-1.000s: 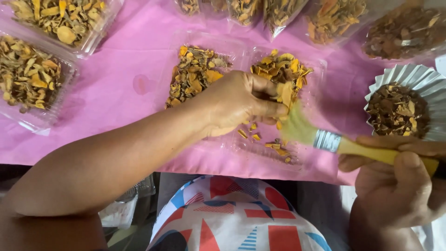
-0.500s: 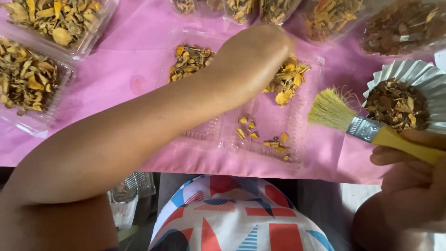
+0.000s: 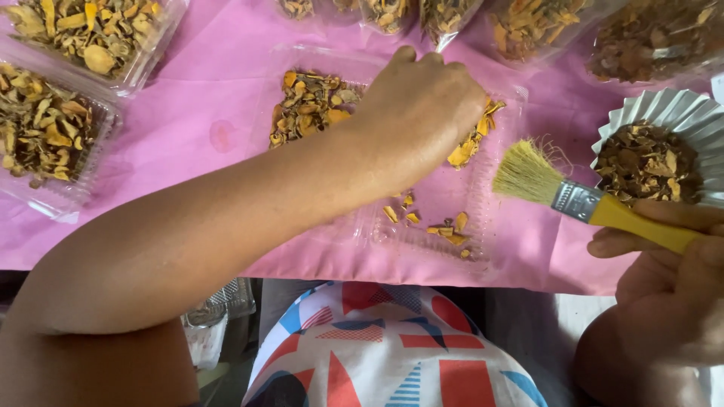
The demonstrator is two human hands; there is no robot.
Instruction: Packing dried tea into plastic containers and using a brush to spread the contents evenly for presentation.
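Two clear plastic trays point(image 3: 68, 113) sat at our far left on the pink cloth point(image 3: 204, 113) covering the desk, both filled with dried yellow and brown pieces. Further right, our left arm reached across the cloth, and our left hand point(image 3: 422, 102) lay palm down over an open clear tray point(image 3: 483, 226) in the middle. Its fingers were curled loosely downward onto the dried orange pieces point(image 3: 467, 147) at the far end of that tray; we could not tell whether the hand had closed on any of them, since the back of the hand hid the fingertips. A heap of the same dried pieces point(image 3: 313, 105) lay just left of that hand, and a few scattered flakes point(image 3: 445, 226) lay in the near part of the tray. To the right, the pale bristles of a paintbrush point(image 3: 528, 173) hovered over the tray's right edge. Our right hand point(image 3: 671, 264) was clamped around its yellow handle point(image 3: 641, 222), fingers wrapped firmly. Just above that hand stood a fluted foil cup point(image 3: 664, 113) holding brown dried bits. Several clear bags point(image 3: 528, 26) of dried material lined the top edge.
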